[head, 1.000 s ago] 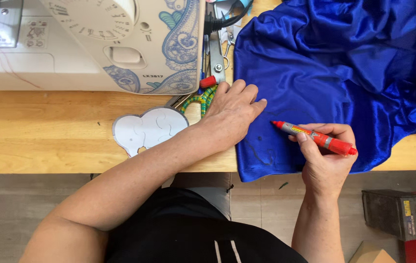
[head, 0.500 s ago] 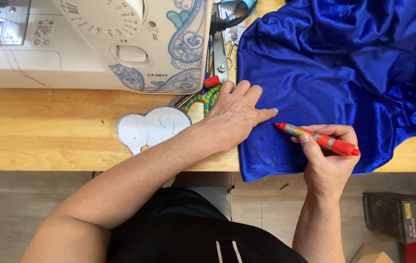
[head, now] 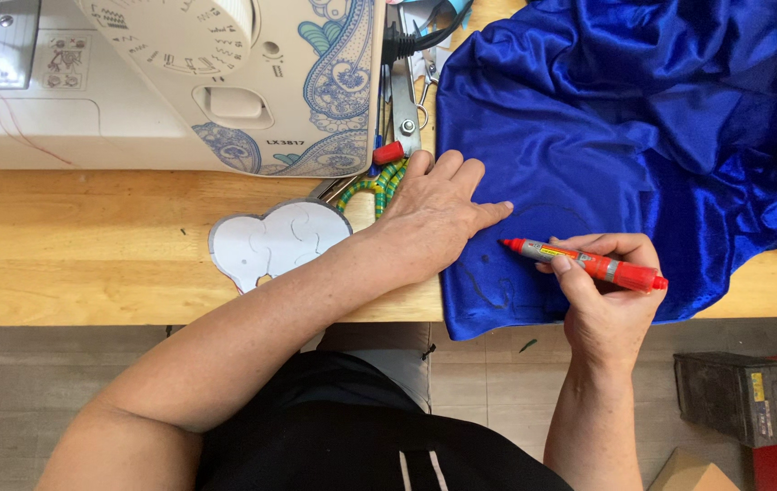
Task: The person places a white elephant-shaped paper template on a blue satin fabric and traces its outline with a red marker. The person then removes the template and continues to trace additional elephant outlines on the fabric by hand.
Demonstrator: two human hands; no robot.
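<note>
Change over the last second: very little. The right hand (head: pixel 602 305) with the red marker (head: pixel 584 261) has held its place over the blue satin fabric (head: pixel 625 136), tip aimed left toward the left hand's fingertips; the view itself drifted slightly. The left hand (head: pixel 429 209) remains spread flat on the near-left part of the cloth, pinning it to the wooden surface (head: pixel 88 264). Judgement: the marking on the cloth is in hand, paused or barely advancing.

Grip: right-hand grip is clenched around the marker barrel, tip just above or on the cloth; cannot tell which. Left-hand grip is released, palm down, holding nothing.

A white elephant-shaped cutout (head: pixel 275 241) lies on the surface just left of the left wrist, apart from the cloth.

Hard to read: faint dark lines on the fabric near the marker tip, shape unclear. Scissors (head: pixel 404 100) and coloured tools lie partly hidden between the sewing machine (head: pixel 179 82) and the cloth. The machine's top is cut off, and so is the fabric's right side.
</note>
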